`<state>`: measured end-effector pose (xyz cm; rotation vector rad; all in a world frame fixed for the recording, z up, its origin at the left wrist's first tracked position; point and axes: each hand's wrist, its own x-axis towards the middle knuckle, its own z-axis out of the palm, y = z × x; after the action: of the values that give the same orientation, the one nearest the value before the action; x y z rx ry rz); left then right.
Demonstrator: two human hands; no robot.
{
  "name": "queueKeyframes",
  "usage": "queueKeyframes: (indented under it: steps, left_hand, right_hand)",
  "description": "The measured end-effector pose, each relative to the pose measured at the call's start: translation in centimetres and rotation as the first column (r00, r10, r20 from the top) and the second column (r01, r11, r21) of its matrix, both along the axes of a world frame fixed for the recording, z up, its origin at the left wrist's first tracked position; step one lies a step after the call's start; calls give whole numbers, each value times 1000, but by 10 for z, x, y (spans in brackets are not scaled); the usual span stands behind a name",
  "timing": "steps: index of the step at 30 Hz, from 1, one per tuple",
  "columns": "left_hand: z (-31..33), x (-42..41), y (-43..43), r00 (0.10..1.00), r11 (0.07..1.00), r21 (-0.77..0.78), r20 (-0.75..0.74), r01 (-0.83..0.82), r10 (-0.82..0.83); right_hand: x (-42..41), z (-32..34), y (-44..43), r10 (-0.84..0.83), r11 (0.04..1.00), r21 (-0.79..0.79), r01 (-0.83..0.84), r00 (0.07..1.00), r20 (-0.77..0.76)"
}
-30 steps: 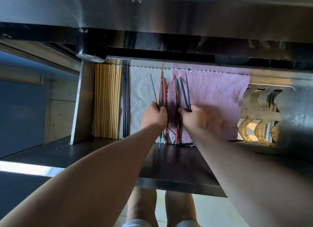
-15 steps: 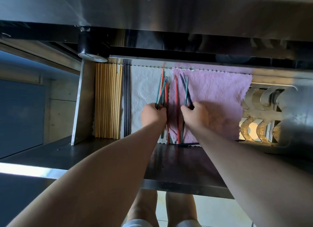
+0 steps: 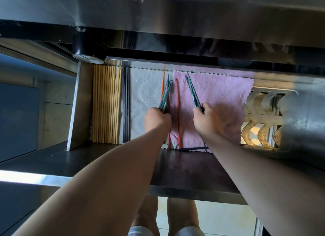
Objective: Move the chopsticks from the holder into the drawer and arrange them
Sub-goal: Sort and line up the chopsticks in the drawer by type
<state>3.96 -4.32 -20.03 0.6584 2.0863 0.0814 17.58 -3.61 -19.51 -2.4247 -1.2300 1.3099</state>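
Left hand (image 3: pixel 157 118) fisted round a fan of teal chopsticks (image 3: pixel 165 93), tips splayed over the white cloth (image 3: pixel 144 91). Right hand (image 3: pixel 205 119) pinching a dark pair (image 3: pixel 192 89) over the pink cloth (image 3: pixel 219 95). Both bunches are inside the drawer (image 3: pixel 73 112), not yet laid flat, I think. Red chopsticks (image 3: pixel 178 109) lie loose between my hands. Bamboo row (image 3: pixel 106 103) and black ones (image 3: pixel 125 103) sit lined up at left. Risks: splayed bunch scatters on release, or a wrist knocks the red ones askew. Soft cloth could bunch and roll them.
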Motion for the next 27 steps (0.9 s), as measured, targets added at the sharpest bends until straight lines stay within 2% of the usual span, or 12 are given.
queueKeyframes:
  steps: [5, 12, 17, 22, 24, 27]
  left_hand:
    - [12, -2, 0, 1000, 999, 38, 22, -8, 7]
    - [32, -22, -2, 996, 998, 56, 90, -20, 14]
    - [33, -43, -6, 980, 985, 61, 127, -161, 152]
    - [23, -67, -7, 926, 952, 39, 246, -304, 286]
    - [17, -78, -7, 902, 938, -1, 274, -347, 334]
    - [7, -93, -9, 880, 935, -56, 321, -350, 349]
  right_hand:
    - [4, 4, 2, -65, 998, -10, 65, 995, -81]
    - [-1, 21, 2, 0, 1000, 12, 2, 991, -133]
    - [-28, 21, 5, -84, 993, -103, 58, 959, -270]
    - [-76, 25, 11, -125, 981, -183, 61, 923, -364]
    - [-94, 19, 11, -119, 976, -215, 39, 920, -374]
    - [-113, 7, 10, -49, 976, -215, -18, 951, -304]
